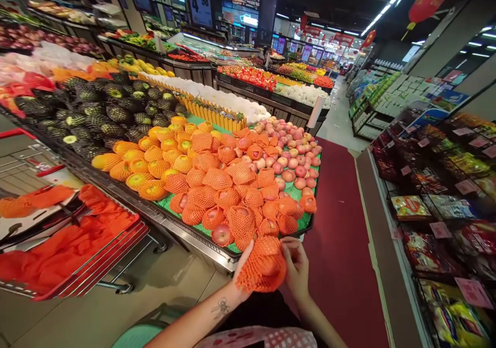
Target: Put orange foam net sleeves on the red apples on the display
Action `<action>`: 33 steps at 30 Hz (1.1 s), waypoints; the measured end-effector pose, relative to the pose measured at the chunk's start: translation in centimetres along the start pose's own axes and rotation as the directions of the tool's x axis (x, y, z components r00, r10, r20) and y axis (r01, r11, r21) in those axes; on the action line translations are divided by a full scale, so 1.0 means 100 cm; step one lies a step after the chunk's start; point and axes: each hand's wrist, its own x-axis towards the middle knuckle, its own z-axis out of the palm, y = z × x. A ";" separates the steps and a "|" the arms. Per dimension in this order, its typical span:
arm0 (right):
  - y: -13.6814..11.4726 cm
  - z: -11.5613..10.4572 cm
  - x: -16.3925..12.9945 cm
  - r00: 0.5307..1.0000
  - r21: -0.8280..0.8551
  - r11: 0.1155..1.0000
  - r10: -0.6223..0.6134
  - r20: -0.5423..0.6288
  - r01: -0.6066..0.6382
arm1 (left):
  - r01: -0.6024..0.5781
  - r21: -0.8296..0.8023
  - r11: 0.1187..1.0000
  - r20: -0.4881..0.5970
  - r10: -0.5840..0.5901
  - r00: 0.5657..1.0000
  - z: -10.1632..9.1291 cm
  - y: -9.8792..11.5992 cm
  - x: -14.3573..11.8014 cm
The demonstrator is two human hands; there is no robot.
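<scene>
An apple in an orange foam net (265,265) rests in my left hand (241,273), whose fingers wrap round its left side and are mostly hidden behind it. At the net's upper right edge, my right hand (297,266) has its fingers closed together in a pinch on the mesh. Just beyond my hands, a heap of net-wrapped apples (217,178) lies on the display stand, with one apple (222,234) showing bare red skin near the front edge. Farther right are unwrapped apples (300,171) on a green liner (292,190).
A shopping cart (132,229) with orange foam nets (77,239) stands at left. Yellow netted fruit (155,168) and dark green netted fruit (112,108) share the stand. Shelves of packaged goods (411,207) line the right, beside a red mat (341,244). A green stool (139,332) is below.
</scene>
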 end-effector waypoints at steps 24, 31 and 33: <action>0.018 0.008 -0.017 0.886 0.206 0.880 0.364 0.288 -0.429 | 0.274 -0.146 0.950 0.076 -0.265 0.961 -0.031 -0.010 -0.066; 0.021 -0.011 0.009 0.811 0.190 0.823 0.437 0.390 -0.535 | 0.150 -0.064 0.987 -0.007 -0.151 0.989 -0.009 -0.007 -0.043; 0.026 -0.013 0.017 0.809 0.191 0.821 0.439 0.390 -0.537 | 0.089 -0.070 0.994 -0.130 -0.097 0.987 -0.002 -0.008 -0.030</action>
